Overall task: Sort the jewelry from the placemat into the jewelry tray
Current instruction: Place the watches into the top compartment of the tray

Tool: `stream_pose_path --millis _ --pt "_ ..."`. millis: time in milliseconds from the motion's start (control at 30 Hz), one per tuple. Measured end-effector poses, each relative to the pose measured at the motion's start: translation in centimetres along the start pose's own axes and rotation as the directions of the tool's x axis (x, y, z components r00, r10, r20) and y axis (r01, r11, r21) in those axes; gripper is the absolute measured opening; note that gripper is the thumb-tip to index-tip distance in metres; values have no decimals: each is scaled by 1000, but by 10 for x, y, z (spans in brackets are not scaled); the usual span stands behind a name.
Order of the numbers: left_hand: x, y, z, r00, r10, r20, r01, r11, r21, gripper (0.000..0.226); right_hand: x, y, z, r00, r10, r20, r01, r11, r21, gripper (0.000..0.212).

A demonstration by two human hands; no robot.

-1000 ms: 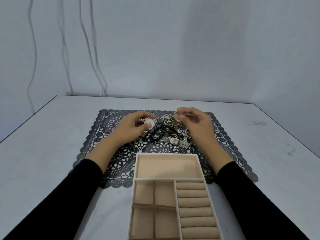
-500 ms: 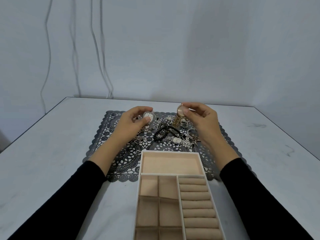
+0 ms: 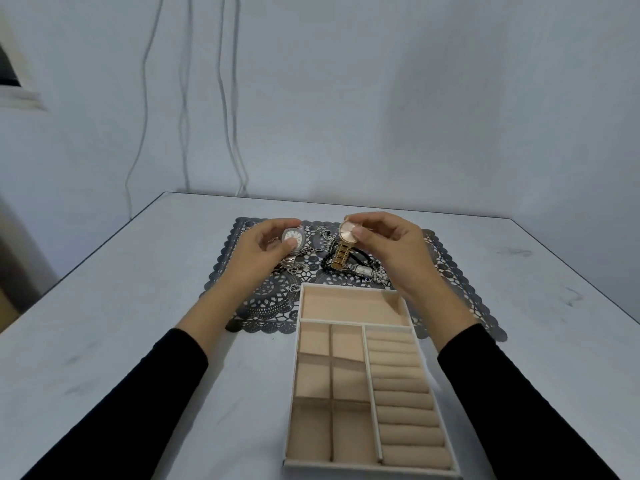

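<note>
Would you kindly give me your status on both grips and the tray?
Left grip pinches silver watch, right grip pinches gold watch. Both over placemat, other jewelry heaped between. Tray holds nothing yet, path to it open.

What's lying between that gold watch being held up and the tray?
In the head view, a black beaded bracelet and a small silver watch lie on the placemat between the gold watch and the jewelry tray.

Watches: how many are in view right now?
3. A silver watch in the left hand, a gold watch in the right hand, a small rectangular watch lying on the placemat. The tangled pile may hide more.
</note>
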State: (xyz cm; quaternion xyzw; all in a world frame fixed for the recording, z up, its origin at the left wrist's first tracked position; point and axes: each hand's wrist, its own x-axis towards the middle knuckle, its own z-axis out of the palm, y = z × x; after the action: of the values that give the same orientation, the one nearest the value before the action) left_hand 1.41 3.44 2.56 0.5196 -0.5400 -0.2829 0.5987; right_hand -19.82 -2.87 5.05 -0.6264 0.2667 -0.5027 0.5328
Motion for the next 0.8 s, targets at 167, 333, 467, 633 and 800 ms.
stream_pose_path --millis 167,333,467,633,800 --pt "-16 3 -6 1000 12 -27 -12 1000 -17 32 -15 -2 8 998 25 50 -24 999 -22 17" --pt "-29 3 -11 998 -2 -66 -1 999 -47 32 -26 -2 15 991 57 119 -56 998 -15 19" --pt "-33 1 -14 996 -15 -87 10 998 -57 32 -30 -1 19 980 91 177 -86 996 -35 20" --pt "-35 3 -14 995 -13 -95 8 998 -58 33 -33 1 26 968 122 218 -121 992 -16 20" --pt "-35 4 -11 995 -27 -96 18 996 -90 31 -34 8 30 958 182 223 -183 983 -14 19"
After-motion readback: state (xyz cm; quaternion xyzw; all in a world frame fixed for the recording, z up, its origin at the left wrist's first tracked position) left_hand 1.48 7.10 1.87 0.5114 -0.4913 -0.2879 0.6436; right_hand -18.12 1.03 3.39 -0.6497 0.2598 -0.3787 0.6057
